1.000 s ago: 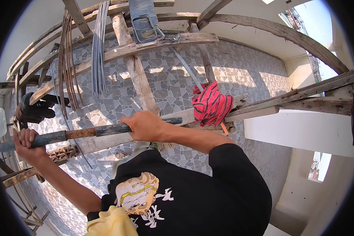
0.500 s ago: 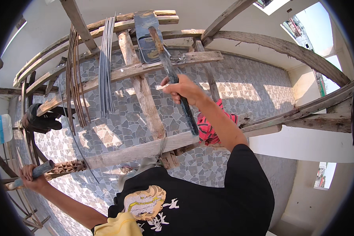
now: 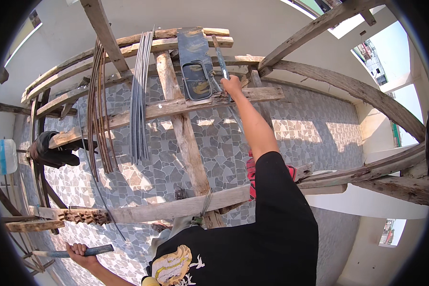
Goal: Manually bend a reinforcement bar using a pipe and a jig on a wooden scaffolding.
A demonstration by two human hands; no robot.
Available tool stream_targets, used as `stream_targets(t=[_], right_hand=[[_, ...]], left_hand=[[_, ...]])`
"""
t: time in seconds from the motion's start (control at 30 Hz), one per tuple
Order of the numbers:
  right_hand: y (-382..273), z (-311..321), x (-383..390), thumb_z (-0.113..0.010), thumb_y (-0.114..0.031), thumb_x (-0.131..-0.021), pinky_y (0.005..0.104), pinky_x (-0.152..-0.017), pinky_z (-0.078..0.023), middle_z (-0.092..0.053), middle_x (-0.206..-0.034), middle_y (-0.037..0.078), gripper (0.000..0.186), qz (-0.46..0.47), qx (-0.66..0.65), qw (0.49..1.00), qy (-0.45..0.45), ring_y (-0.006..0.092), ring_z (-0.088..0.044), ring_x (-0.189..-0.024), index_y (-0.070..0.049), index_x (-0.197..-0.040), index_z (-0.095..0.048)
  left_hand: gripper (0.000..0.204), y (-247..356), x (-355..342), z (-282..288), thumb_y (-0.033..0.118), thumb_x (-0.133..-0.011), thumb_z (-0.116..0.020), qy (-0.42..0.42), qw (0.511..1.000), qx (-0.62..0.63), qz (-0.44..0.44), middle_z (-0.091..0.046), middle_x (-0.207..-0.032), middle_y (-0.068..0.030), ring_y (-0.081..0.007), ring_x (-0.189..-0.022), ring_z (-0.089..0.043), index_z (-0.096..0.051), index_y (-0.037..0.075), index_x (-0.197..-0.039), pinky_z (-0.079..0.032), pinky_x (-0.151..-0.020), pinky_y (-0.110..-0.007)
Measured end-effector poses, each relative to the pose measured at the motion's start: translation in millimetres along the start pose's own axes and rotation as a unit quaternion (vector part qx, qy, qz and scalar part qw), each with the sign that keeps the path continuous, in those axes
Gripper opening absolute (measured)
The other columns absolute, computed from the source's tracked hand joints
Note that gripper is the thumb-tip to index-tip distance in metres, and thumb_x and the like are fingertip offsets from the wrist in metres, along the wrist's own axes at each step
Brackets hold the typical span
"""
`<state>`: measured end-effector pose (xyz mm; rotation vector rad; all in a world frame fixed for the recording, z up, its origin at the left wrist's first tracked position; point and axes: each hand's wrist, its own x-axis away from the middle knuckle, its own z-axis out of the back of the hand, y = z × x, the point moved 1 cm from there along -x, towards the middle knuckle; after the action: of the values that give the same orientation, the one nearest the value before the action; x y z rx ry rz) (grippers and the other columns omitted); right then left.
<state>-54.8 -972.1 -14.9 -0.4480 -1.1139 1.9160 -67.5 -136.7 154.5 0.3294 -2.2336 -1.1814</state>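
My left hand [image 3: 81,255] grips a short grey-blue pipe [image 3: 100,249] low at the left, held roughly level. Up at the top centre, my right hand [image 3: 231,86] is closed round a second, rust-and-grey bar [image 3: 219,55], which reaches up across the wooden beams [image 3: 155,109]. Just left of it, a dark, smudged flat board [image 3: 193,43] with a metal loop frame [image 3: 196,79] lies across those beams. A thinner metal pipe [image 3: 233,115] runs beneath my right hand. My right arm partly hides a red striped cloth [image 3: 251,186].
Bundles of grey rods [image 3: 140,95] and rusty rods [image 3: 100,109] hang over timber. A dark garment [image 3: 52,148] and plastic jug [image 3: 2,156] are at left. A long beam [image 3: 348,81] arches at right. Stone-patterned floor [image 3: 314,138] shows below.
The bar that both hands spanned is now in two pieces. My right hand moved up and away beside the dark board; my left hand moved down with the short piece. The view has shifted.
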Motion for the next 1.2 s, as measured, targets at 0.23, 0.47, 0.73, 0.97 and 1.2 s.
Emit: stream_targets(t=[0.23,0.47,0.73,0.97,1.2], right_hand=[[15,-13,-33,-0.065,-0.019,-0.073,0.0428,-0.083,-0.052,-0.068,-0.097,0.023,0.029,0.046,0.264,0.961,0.063,0.0365,-0.067,-0.096,-0.001,-0.095,-0.064],[17,-8,-38,-0.077,-0.035,-0.064,0.0425,-0.095,-0.046,-0.066,-0.113,0.022,0.062,0.007,0.293,0.956,-0.031,0.0353,-0.061,-0.111,0.0,-0.113,-0.064],[-145,-81,177,-0.062,-0.015,-0.092,0.0268,-0.082,-0.05,-0.066,-0.096,0.009,0.036,0.154,-0.117,0.939,-0.285,0.0138,-0.062,-0.088,0.005,-0.12,-0.057],[-181,-133,448,-0.072,-0.027,-0.083,0.0298,-0.058,-0.049,-0.059,-0.077,0.006,0.045,0.021,-0.127,0.81,-0.572,0.0145,-0.059,-0.063,0.002,-0.113,-0.053],[-102,-57,517,-0.069,-0.016,-0.08,0.0274,-0.044,-0.041,-0.052,-0.059,0.0,0.019,0.013,-0.011,0.949,-0.314,0.0093,-0.049,-0.046,-0.003,-0.089,-0.058]], left_hand=[[0.039,-16,3,13,0.026,-0.098,-0.055,0.027,0.999,-0.023,0.03,-0.028,-0.049,0.0064,-0.0022,-0.037,-0.023,-0.035,0.017,-0.066,-0.026,-0.035,-0.019],[0.033,-27,24,15,0.031,-0.097,-0.057,0.033,0.993,-0.107,0.047,-0.029,-0.051,0.0073,-0.0021,-0.039,-0.025,-0.041,0.017,-0.072,-0.025,-0.037,-0.019],[0.03,-84,53,-52,0.032,-0.096,-0.058,-0.103,0.979,-0.163,0.067,-0.04,-0.056,0.0034,-0.0079,-0.046,-0.039,-0.045,0.015,-0.075,-0.039,-0.049,-0.026],[0.049,-138,67,-87,0.042,-0.102,-0.042,-0.498,0.814,-0.293,-0.053,-0.056,-0.107,-0.0085,-0.0156,-0.104,-0.051,-0.056,0.0,-0.123,-0.039,-0.094,-0.029],[0.048,-227,-152,-40,0.019,-0.08,-0.061,-0.162,0.763,-0.578,-0.241,-0.06,-0.112,-0.0307,-0.041,-0.103,-0.06,-0.054,-0.009,-0.118,-0.047,-0.09,-0.044]])
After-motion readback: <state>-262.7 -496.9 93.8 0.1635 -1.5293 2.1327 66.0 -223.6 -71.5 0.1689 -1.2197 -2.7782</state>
